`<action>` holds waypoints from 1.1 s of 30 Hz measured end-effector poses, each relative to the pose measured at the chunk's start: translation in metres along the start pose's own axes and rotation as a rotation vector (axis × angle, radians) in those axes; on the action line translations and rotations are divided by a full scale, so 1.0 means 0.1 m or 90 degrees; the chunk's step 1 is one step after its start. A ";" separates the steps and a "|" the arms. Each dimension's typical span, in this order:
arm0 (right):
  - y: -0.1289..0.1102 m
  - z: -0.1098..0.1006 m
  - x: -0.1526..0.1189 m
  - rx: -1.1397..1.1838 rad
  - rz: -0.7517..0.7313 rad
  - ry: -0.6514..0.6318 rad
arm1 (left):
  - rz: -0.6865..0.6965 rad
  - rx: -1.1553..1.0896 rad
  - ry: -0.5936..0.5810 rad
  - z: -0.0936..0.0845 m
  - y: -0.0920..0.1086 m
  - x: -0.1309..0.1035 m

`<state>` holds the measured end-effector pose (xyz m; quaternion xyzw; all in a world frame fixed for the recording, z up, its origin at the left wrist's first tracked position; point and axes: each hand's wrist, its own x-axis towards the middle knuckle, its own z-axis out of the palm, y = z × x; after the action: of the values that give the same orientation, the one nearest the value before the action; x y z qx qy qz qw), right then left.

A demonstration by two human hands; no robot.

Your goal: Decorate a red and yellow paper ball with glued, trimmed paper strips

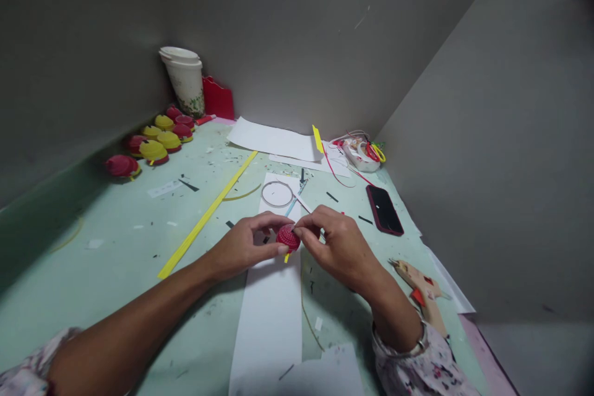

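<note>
A small red coiled paper dome (288,237) with a bit of yellow strip under it is pinched between both hands over a long white paper sheet (271,315). My left hand (245,245) grips it from the left with thumb and fingers. My right hand (338,246) pinches its right edge with fingertips. Just beyond lie a thin wire ring (277,193) and a slender tool (295,197) on the paper.
Several finished red and yellow domes (153,139) sit at the far left by stacked paper cups (184,79) and a red holder (217,99). A long yellow strip (208,215), a dark phone (384,209), a glue gun (423,291), a tape dispenser (362,153) and white sheets (273,139) lie on the green table (116,247).
</note>
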<state>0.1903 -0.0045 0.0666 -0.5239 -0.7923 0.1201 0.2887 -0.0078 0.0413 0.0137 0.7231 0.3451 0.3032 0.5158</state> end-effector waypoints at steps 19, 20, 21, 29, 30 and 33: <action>-0.01 0.07 0.00 -0.014 0.008 0.014 | 0.015 0.021 0.013 0.00 0.02 0.00; -0.01 0.06 0.00 -0.014 0.007 0.015 | 0.014 0.019 0.013 0.00 0.01 -0.01; -0.01 0.06 -0.01 -0.012 0.005 0.014 | 0.014 0.017 0.011 0.00 0.01 -0.01; -0.03 0.04 -0.02 0.006 -0.021 0.016 | 0.013 0.010 0.007 0.00 0.01 0.00; -0.03 0.05 -0.01 0.003 -0.024 0.018 | 0.014 0.011 0.008 0.00 0.02 0.00; -0.02 0.08 -0.01 -0.013 -0.028 0.021 | 0.018 0.013 0.009 0.00 0.02 0.00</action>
<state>0.1841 -0.0050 0.0608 -0.5113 -0.7999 0.0968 0.2991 -0.0074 0.0412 0.0153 0.7309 0.3415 0.3119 0.5018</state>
